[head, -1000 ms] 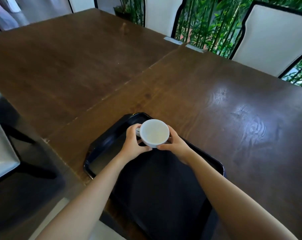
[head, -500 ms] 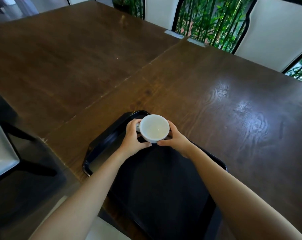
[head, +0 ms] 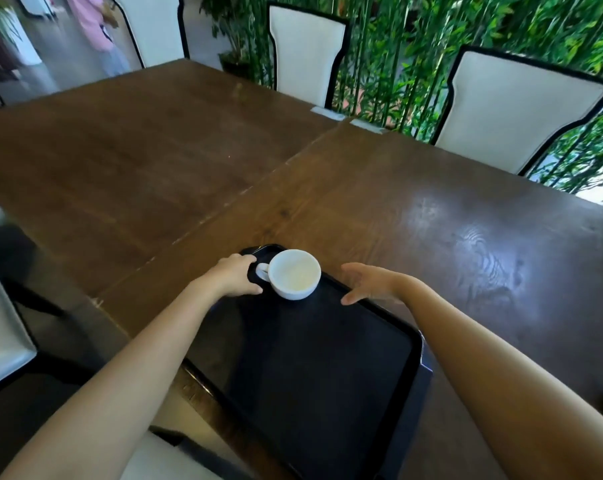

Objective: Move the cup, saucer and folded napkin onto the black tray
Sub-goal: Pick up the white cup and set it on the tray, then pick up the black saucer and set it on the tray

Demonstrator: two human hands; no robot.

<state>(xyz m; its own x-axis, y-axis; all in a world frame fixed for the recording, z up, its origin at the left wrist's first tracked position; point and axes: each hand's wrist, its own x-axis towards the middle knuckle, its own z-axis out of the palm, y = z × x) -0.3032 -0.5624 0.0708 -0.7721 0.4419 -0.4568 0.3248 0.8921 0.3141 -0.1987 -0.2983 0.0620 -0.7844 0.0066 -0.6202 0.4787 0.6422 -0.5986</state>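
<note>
I see the white cup (head: pixel 295 274) standing upright in the far corner of the black tray (head: pixel 327 368), its handle pointing left and its pale inside showing, with no liquid that I can make out. The tray is a dark rectangle with rounded corners and a raised rim; it lies flat at the near edge of the brown wooden desk (head: pixel 414 244), turned at an angle to that edge. From here I cannot find the saucer or the folded napkin.
</note>
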